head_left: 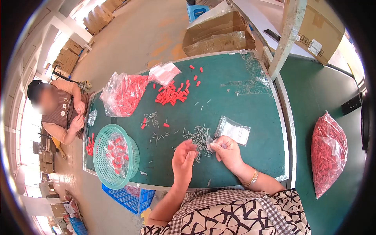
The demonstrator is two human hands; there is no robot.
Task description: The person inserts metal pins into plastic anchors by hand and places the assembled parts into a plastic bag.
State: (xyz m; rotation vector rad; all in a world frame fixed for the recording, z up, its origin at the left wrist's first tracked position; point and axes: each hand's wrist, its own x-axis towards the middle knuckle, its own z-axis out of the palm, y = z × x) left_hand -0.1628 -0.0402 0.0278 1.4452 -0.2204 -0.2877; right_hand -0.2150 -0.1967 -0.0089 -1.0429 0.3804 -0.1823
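My right hand, with bangles at the wrist, pinches a small clear plastic bag between thumb and fingers. To its left, my left hand is held with loosely bent fingers and the thumb apart; I see nothing in it. Both hands are over the near edge of a heap of small metal screws on the green tabletop. Just beyond my right hand lies a stack of flat clear bags with white paper inside.
Red plastic plugs lie loose by a large bag of plugs. A green basket holds filled packets. At the left edge a co-worker handles small parts. Another bag of plugs is at right; a cardboard box stands behind.
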